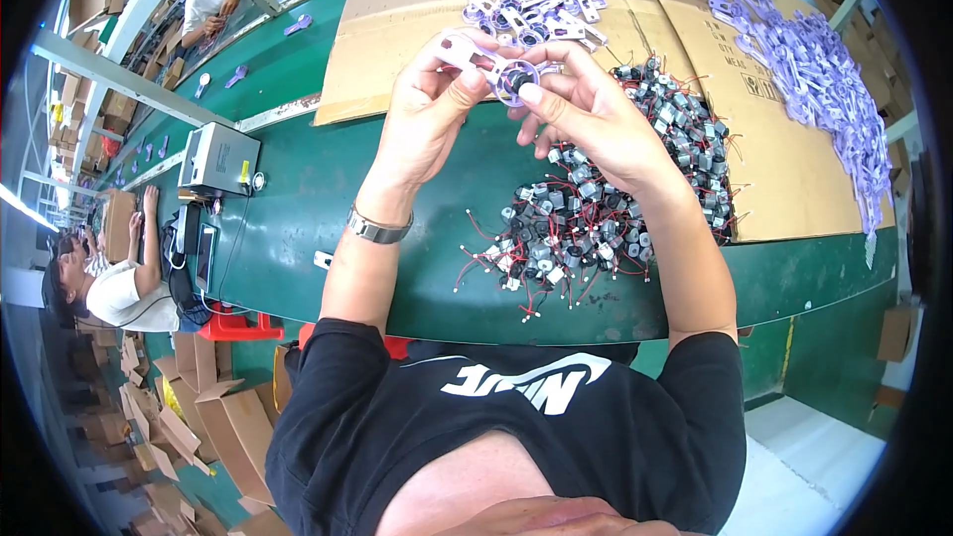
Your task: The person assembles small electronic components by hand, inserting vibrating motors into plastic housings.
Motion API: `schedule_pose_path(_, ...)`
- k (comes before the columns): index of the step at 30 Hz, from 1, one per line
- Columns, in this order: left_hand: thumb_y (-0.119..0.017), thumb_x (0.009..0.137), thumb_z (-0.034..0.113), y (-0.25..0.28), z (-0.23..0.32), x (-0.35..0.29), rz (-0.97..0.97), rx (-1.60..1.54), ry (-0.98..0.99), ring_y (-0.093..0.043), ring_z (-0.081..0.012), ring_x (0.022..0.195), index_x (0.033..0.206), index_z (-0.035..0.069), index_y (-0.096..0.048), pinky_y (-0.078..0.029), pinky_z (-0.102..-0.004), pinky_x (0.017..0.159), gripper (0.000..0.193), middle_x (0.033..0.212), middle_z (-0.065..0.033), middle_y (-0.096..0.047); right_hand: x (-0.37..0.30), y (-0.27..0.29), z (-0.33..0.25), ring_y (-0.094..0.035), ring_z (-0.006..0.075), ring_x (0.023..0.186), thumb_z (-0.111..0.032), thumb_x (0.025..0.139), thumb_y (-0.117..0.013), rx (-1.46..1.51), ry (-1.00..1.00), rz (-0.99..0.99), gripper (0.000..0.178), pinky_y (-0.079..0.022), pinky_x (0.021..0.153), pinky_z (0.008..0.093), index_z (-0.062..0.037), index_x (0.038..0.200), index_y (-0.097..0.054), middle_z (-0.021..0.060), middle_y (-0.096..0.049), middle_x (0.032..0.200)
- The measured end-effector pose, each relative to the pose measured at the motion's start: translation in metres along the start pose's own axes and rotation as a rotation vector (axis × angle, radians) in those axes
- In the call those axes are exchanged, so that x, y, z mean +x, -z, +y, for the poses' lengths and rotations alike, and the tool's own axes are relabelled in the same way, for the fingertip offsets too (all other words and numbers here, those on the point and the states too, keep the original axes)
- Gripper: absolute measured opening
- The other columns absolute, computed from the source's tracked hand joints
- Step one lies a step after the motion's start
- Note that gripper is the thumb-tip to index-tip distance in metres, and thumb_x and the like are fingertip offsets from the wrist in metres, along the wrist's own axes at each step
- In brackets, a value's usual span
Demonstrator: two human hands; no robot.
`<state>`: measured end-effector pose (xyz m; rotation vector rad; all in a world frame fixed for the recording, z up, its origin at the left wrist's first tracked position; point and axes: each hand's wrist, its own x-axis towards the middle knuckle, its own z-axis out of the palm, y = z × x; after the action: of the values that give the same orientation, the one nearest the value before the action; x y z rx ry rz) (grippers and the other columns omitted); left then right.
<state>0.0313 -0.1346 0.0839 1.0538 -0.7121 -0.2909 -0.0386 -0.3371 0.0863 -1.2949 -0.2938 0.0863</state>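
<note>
Both my hands are raised over the far part of the table, close together. Between the thumb and fingers of my left hand (pixel 422 114) is a pale purple plastic housing (pixel 463 52) with a flat handle and a round ring at one end. My right hand (pixel 596 119) pinches a small black round part (pixel 521 83) at the ring; whether it sits fully inside I cannot tell. Beneath and beside my right hand lies a heap of small motors (pixel 596 223) with red wires. Just beyond my hands is a pile of similar purple housings (pixel 531 15).
Cardboard (pixel 387 60) covers the far part of the green table (pixel 298 238). A larger heap of purple parts (pixel 809 79) runs along the right. At left stands a grey box-shaped device (pixel 218 159) with cables. Co-workers (pixel 124 288) sit farther left; more cartons (pixel 223 427) stand on the floor.
</note>
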Motion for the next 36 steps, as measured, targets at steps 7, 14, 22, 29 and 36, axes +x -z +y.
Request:
schedule_pose_path(7,-0.074,0.1,0.021,0.002,0.004,-0.005,-0.05,0.098,0.039,-0.063,-0.0138,0.111,0.127,0.005,-0.066,-0.052,-0.0321,0.099,0.032,0.118,-0.0036,-0.069,0.0,-0.003,-0.002,-0.074,0.0223,0.092,-0.019,0.104,-0.067,0.025,-0.037,-0.096,0.056,-0.061,0.078,0.0332,-0.0004,0.152,-0.047,0.017,-0.074,0.107)
schedule_pose_path(14,-0.076,0.098,0.021,0.005,0.004,-0.006,-0.104,0.16,0.018,-0.064,-0.0139,0.108,0.121,0.005,-0.07,-0.053,-0.0325,0.098,0.029,0.118,-0.0036,-0.07,-0.003,0.0,-0.002,-0.072,0.0156,0.078,-0.015,0.101,-0.07,0.04,-0.079,-0.084,0.05,-0.058,0.068,0.0275,0.0001,0.147,-0.056,0.0134,-0.075,0.098)
schedule_pose_path(22,-0.079,0.096,0.022,0.004,0.005,-0.008,-0.152,0.216,0.029,-0.065,-0.016,0.108,0.124,0.004,-0.066,-0.054,-0.0345,0.091,0.037,0.121,-0.0057,-0.068,-0.002,-0.003,0.008,-0.064,0.0083,0.066,-0.016,0.098,-0.075,0.009,-0.087,0.035,0.041,-0.049,0.056,0.0214,-0.0016,0.135,-0.066,0.0048,-0.072,0.085)
schedule_pose_path(29,-0.075,0.098,0.018,0.003,0.007,-0.005,-0.055,0.169,0.046,-0.066,-0.0159,0.108,0.126,0.003,-0.069,-0.055,-0.0357,0.097,0.032,0.115,-0.0048,-0.069,0.001,-0.002,-0.001,-0.065,0.0111,0.078,-0.023,0.106,-0.064,0.096,-0.118,-0.109,0.039,-0.056,0.071,0.0266,-0.0021,0.138,-0.061,0.0052,-0.071,0.091)
schedule_pose_path(36,-0.075,0.099,0.02,0.0,0.009,-0.004,-0.086,0.116,0.034,-0.066,-0.0152,0.107,0.126,0.003,-0.068,-0.055,-0.0358,0.098,0.033,0.114,-0.0044,-0.069,-0.002,-0.005,-0.002,-0.065,0.011,0.077,-0.02,0.106,-0.061,-0.112,-0.027,-0.11,0.037,-0.056,0.067,0.0266,-0.0007,0.137,-0.06,0.006,-0.07,0.092)
